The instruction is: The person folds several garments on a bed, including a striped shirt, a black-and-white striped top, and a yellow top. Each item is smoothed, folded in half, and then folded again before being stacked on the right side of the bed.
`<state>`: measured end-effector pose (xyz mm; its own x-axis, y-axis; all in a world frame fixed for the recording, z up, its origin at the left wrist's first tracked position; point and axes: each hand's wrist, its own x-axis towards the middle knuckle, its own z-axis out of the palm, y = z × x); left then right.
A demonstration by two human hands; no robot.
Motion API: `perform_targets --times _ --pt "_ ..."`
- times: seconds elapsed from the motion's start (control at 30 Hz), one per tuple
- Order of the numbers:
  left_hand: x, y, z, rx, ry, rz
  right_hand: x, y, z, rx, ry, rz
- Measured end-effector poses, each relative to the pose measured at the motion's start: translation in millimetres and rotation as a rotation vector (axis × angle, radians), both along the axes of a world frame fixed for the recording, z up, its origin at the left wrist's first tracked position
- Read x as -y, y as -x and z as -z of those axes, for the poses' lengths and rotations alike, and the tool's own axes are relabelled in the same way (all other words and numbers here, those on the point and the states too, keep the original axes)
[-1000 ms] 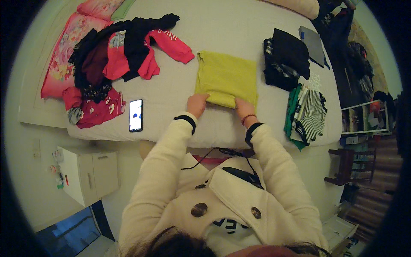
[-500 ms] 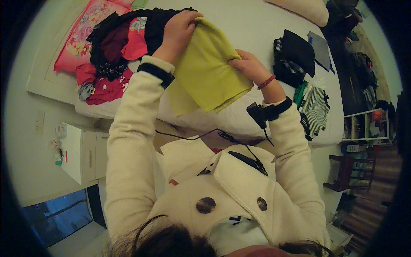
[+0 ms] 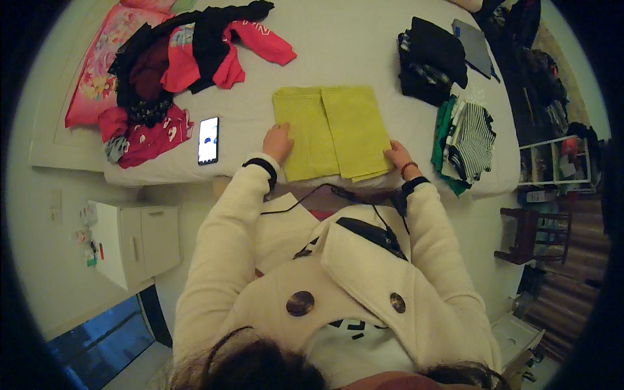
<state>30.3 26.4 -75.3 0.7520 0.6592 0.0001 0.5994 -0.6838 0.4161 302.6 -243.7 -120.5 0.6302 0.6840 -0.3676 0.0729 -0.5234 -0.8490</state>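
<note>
A yellow-green cloth point(image 3: 354, 130), folded into a rough rectangle, lies flat near the front edge of the bed; whether it is a garment or a towel I cannot tell. A seam between two folded panels runs down its middle. My left hand point(image 3: 278, 143) grips its left edge low down, fingers closed on the fabric. On the opposite side, my right hand point(image 3: 398, 158) pinches the lower right edge. To the left of the cloth a phone point(image 3: 208, 140) with a lit screen rests on the bed.
Loose clothes point(image 3: 153, 71) in black, maroon and red are heaped at the left, by a pink floral pillow point(image 3: 97, 78). Folded dark clothes point(image 3: 432, 58) and a striped stack point(image 3: 471, 140) sit at the right. A white cabinet point(image 3: 153, 240) stands below left.
The cloth, held up in the air before, now lies spread on the bed. Both hands have come down nearer to me. The phone and a red sleeve have come into sight.
</note>
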Motion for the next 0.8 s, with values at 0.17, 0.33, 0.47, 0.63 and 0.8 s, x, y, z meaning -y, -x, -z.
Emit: perform_targets --times 0.17,0.33,0.47,0.63,0.8 --pt "3.2 28.0 17.6 0.16 0.488 -0.341 -41.1 12.6 -33.2 0.663 0.286 -0.026" --pt "14.1 30.2 33.0 0.293 1.371 -0.333 -94.4 91.8 -43.0 0.762 0.218 -0.346" --pt "24.9 32.4 55.8 0.435 1.325 -0.154 -97.1 119.9 -56.5 0.668 0.517 -0.566" --pt "28.1 22.6 26.8 0.51 1.328 -0.188 -98.9 106.8 -50.0 0.525 0.336 -0.69" --pt "50.7 -18.5 -30.3 0.624 1.287 -0.23 -83.2 104.0 4.2 0.344 -0.211 -0.542"
